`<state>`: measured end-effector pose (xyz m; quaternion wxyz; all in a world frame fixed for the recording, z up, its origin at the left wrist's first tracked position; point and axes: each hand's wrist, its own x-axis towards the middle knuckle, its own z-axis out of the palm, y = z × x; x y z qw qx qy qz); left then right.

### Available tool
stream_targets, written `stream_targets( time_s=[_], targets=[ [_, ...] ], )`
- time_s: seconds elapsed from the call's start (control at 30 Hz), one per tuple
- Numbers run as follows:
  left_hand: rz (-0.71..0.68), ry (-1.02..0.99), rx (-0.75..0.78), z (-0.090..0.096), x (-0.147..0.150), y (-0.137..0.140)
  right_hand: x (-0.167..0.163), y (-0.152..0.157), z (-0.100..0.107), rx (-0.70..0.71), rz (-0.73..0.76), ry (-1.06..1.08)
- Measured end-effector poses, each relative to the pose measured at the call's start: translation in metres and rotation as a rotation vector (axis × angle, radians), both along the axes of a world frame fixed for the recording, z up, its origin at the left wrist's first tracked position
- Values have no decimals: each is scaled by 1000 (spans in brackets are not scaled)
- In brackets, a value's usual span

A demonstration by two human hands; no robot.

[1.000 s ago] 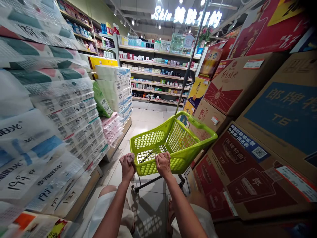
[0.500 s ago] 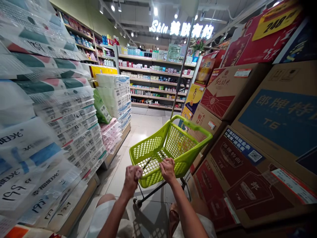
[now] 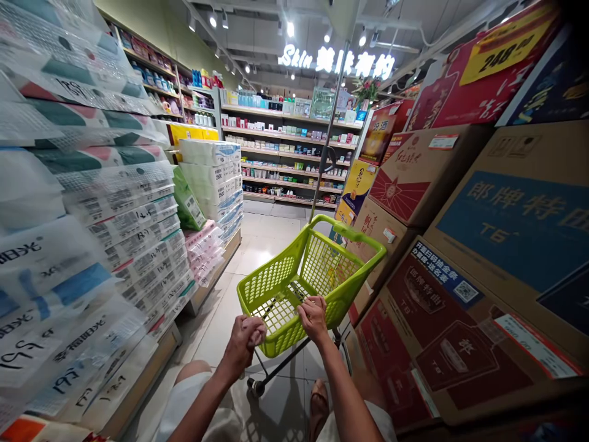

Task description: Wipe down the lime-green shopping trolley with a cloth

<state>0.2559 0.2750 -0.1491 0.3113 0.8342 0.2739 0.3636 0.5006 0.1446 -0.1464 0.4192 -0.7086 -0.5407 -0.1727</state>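
Note:
A lime-green plastic shopping cart (image 3: 285,325) stands in front of me in the aisle, its basket holding nothing that I can see. Its handle bar (image 3: 352,232) is on the far side. My right hand (image 3: 313,318) is closed over the near rim, fingers curled inward. At the near left corner of the basket, my left hand (image 3: 245,341) is closed, its curled fingers covering part of the rim. A tall thin pole (image 3: 329,135) rises by the cart's far end. A dark caster wheel (image 3: 256,387) shows below the basket.
Stacked tissue packs (image 3: 147,239) line the left side on a low wooden platform (image 3: 214,270). Cardboard liquor cartons (image 3: 446,307) rise close along the right. Tiled floor (image 3: 264,230) runs ahead to shelves of small boxed goods (image 3: 289,147). My sandalled foot (image 3: 319,399) is near the cart.
The cart and both hands appear slightly lower and farther left in view. The cartons on the right have also shifted a little left. Both hands stay closed at the rim.

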Motion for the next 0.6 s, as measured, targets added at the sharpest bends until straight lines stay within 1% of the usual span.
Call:
stream_targets(
  time_s=[0.03, 0.07, 0.13, 0.2, 0.23, 0.33, 0.37, 0.43, 0.5, 0.57, 0.6],
  targets=[
    [9, 4, 16, 0, -2, 1, 0, -1, 0, -3, 2, 3],
    [62, 4, 19, 2, -2, 6, -1, -3, 1, -10, 7, 3],
    [220, 6, 6, 12, 1, 19, -2, -6, 4, -23, 14, 4],
    [302, 36, 3, 19, 5, 29, -4, -7, 5, -20, 15, 6],
    [292, 62, 14, 20, 7, 31, -5, -8, 5, -14, 15, 8],
    [179, 116, 79, 13, 4, 26, -7, -8, 3, 0, 15, 19],
    [175, 115, 96, 11, 2, 27, -7, -9, 2, 0, 18, 22],
    [242, 97, 100, 15, 1, 36, -7, -10, 1, -2, 26, 23],
    [345, 80, 68, 27, 4, 52, -8, -10, 2, 5, 34, 23],
    [385, 64, 27, 36, 8, 64, -8, -10, 3, 18, 38, 21],
    [387, 48, 9, 36, 10, 65, -9, -10, 3, 22, 36, 17]
  ],
)
